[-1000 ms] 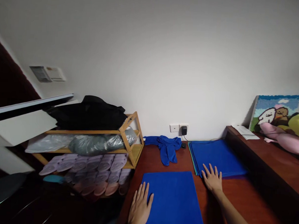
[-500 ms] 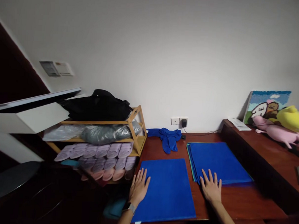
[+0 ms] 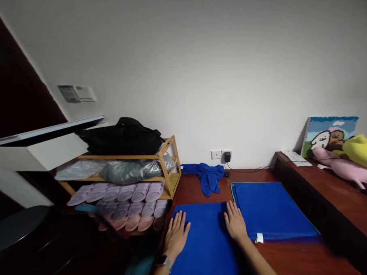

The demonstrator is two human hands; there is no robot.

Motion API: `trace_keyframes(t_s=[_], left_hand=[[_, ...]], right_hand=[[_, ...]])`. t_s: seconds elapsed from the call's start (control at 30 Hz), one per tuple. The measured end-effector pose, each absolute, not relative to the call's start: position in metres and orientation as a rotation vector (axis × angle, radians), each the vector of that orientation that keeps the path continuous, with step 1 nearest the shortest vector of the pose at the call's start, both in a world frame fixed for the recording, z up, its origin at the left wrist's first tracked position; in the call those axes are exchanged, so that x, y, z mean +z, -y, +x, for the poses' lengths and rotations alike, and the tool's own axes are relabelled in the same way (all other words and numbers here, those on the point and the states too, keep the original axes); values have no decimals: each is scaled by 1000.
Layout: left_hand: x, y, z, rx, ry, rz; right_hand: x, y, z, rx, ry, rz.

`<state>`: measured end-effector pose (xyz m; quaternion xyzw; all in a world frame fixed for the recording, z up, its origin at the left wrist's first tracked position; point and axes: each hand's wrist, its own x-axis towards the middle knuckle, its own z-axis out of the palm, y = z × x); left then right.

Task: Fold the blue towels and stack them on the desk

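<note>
A square blue cloth [image 3: 204, 244] lies flat on the reddish-brown wooden table. On its left edge rests my left hand [image 3: 177, 233], palm down with the fingers stretched out; a watch is on that wrist. My right hand [image 3: 236, 221], also flat with its fingers extended, lies at the cloth's upper right edge. Just right of it is a flat stack of folded blue cloths [image 3: 274, 210] with green edging, and a white tag [image 3: 259, 238] shows at its near edge. Behind the first cloth sits a crumpled or knotted blue cloth [image 3: 207, 177].
A wooden rack [image 3: 169, 169] on the left holds slippers [image 3: 117, 192], bagged items and a black bag [image 3: 125, 139]. A plug [image 3: 227, 157] with a cable sits in the wall. On a raised ledge [image 3: 321, 180] at right are plush toys [image 3: 343, 166] and a picture.
My right hand has moved left from the stacked cloths to the right edge of the single cloth, uncovering the white tag. My left hand stays on the left edge. The view has tilted slightly upward.
</note>
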<state>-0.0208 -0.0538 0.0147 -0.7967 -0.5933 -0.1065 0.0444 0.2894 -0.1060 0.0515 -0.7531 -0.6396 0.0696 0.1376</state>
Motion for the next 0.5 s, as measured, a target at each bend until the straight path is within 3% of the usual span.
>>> trace_keyframes(t_s=[0.3, 0.5], left_hand=[[14, 46, 133, -382, 1477, -2895], [11, 25, 24, -274, 1810, -2609]], right_hand=[[21, 86, 272, 301, 1848, -2256], [21, 86, 269, 267, 1810, -2310]])
